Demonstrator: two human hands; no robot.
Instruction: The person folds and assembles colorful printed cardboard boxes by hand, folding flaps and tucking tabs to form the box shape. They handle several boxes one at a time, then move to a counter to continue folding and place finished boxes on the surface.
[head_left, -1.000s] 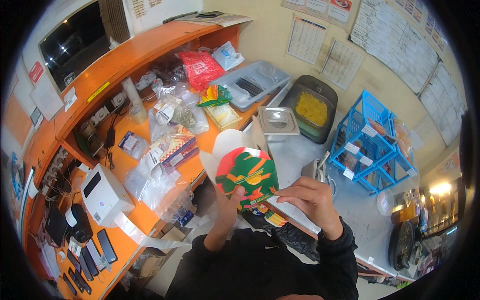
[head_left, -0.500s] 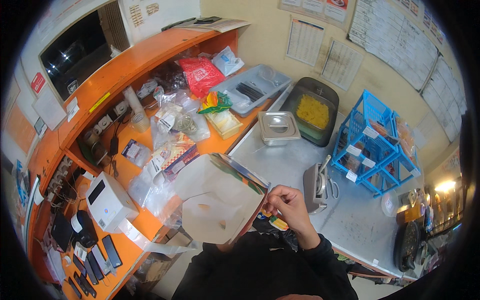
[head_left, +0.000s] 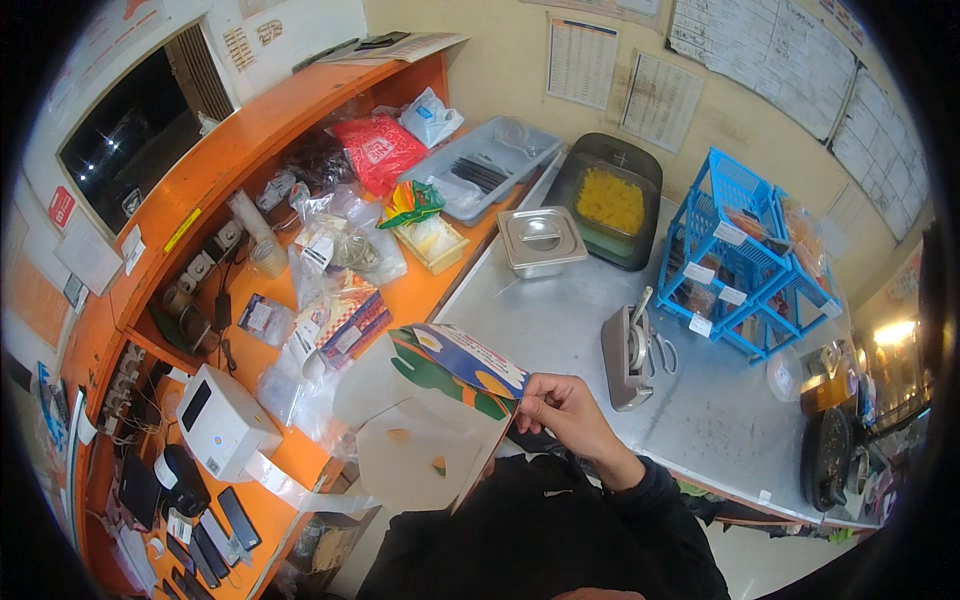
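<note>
A paperboard food box (head_left: 415, 455) is held up in front of my body, its pale inside facing me and its flaps spread. The printed flap on its far side is blue, green and orange. My right hand (head_left: 570, 415) pinches the right corner of that flap between thumb and fingers. My left hand is hidden behind the box, so its fingers do not show. Beyond the box, on the orange counter, lies another printed carton (head_left: 350, 315) amid clear plastic bags (head_left: 290, 385).
On the steel table (head_left: 545, 310) stand a lidded steel container (head_left: 542, 240), a dark tray with yellow food (head_left: 610, 200), a grey holder (head_left: 625, 370) with scissors (head_left: 662, 352), and blue baskets (head_left: 735, 260). A white printer (head_left: 225, 425) and several phones (head_left: 238, 518) occupy the orange counter.
The box has tilted and dropped lower, so more of its coloured printed flap shows. My right hand still grips its corner and has shifted slightly. The whole view has turned a little.
</note>
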